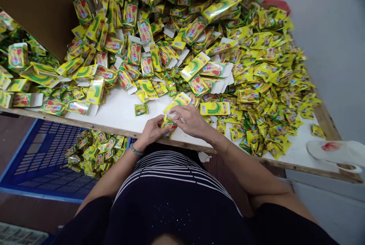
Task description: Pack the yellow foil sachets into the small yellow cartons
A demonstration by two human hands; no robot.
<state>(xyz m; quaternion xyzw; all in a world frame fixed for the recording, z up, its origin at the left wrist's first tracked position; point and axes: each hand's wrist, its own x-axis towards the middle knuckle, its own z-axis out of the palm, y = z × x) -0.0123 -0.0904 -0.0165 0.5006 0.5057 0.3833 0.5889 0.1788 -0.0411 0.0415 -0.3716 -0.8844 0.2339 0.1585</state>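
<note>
Near the table's front edge, my left hand (152, 130) is closed around a small yellow-green box (169, 122) with red print. My right hand (190, 120) meets it from the other side, thumb and fingers pinched at the box's white open end. The fingers partly cover the box, and its contents cannot be made out. Just behind lies another yellow carton (179, 100). To the right of it is a flat yellow box with a green swirl (215, 108). A single green sachet (141, 109) lies on the white tabletop, left of my hands.
Many cartons (144, 30) are heaped at the back, and a big pile of yellow sachets (265, 85) covers the right side. A brown cardboard box (42, 9) stands back left. Below the table edge, a blue crate (42, 154) holds packets. A white plastic piece (336, 150) lies at the right corner.
</note>
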